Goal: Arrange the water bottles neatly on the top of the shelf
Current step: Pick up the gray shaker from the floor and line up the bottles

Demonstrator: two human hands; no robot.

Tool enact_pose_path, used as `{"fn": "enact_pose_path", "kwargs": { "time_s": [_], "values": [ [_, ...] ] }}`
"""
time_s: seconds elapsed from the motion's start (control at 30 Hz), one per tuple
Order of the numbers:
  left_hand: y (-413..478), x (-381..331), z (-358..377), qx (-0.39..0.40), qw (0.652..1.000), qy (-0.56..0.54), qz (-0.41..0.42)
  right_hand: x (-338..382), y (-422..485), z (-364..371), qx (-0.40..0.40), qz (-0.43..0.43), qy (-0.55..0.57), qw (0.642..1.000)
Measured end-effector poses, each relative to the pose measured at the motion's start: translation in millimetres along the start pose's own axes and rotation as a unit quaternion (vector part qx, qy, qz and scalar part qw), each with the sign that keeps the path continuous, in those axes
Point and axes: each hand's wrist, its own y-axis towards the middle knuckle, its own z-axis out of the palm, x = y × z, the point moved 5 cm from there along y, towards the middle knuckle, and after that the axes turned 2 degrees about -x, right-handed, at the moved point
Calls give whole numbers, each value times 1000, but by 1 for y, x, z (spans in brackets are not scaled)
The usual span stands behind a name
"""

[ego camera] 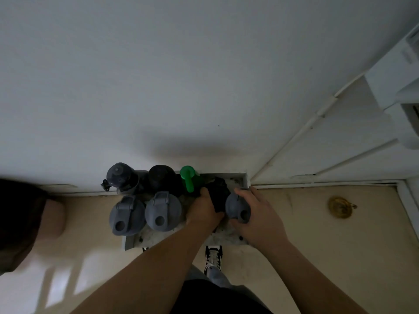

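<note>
I look straight down on a narrow speckled shelf top (226, 239) against a white wall. Two bottles with grey flip lids (127, 215) (162, 211) stand in the front row. Behind them stand a dark translucent bottle (121, 177), a black-capped bottle (162, 179) and a green-capped bottle (188, 177). My left hand (204, 209) grips a black bottle (218, 191) at the right part of the shelf. My right hand (256, 214) wraps around a third grey-lidded bottle (237, 207) just right of it.
The white wall rises directly behind the shelf. A cream floor lies below, with a brass floor drain (340, 206) to the right. My sneaker (213, 257) shows under the shelf's front edge. A dark object and a pale rounded shape (53, 216) sit at the left edge.
</note>
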Motion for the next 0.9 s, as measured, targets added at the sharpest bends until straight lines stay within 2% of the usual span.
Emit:
{"fn": "enact_pose_path", "kwargs": {
  "time_s": [0.17, 0.27, 0.33, 0.4, 0.47, 0.53, 0.57, 0.8, 0.9],
  "values": [
    [-38, 6, -14, -23, 999, -23, -13, 3, 0, -1, -13, -13, 15, 1000],
    [-57, 10, -15, 14, 999, -39, -12, 4, 0, -2, -23, -20, 12, 999],
    [-68, 19, -16, 48, 989, -125, -59, 5, 0, -2, -22, -23, 18, 999],
    [-75, 33, -12, 89, 950, -268, -134, 7, -1, -2, -24, -24, 23, 999],
    [-85, 39, -10, 137, 890, -387, -197, 10, 1, -1, -32, -19, 32, 999],
    [-92, 42, -11, 167, 847, -455, -220, 16, 4, -1, -38, -16, 50, 998],
    [-93, 45, -13, 171, 837, -474, -214, 21, 7, -2, -41, -23, 55, 997],
    [-105, 53, -25, 157, 844, -490, -151, 61, 57, -4, -48, -83, 57, 994],
    [-106, 55, -27, 138, 871, -457, -114, 65, 73, 6, -21, -80, 51, 995]
  ]
}}
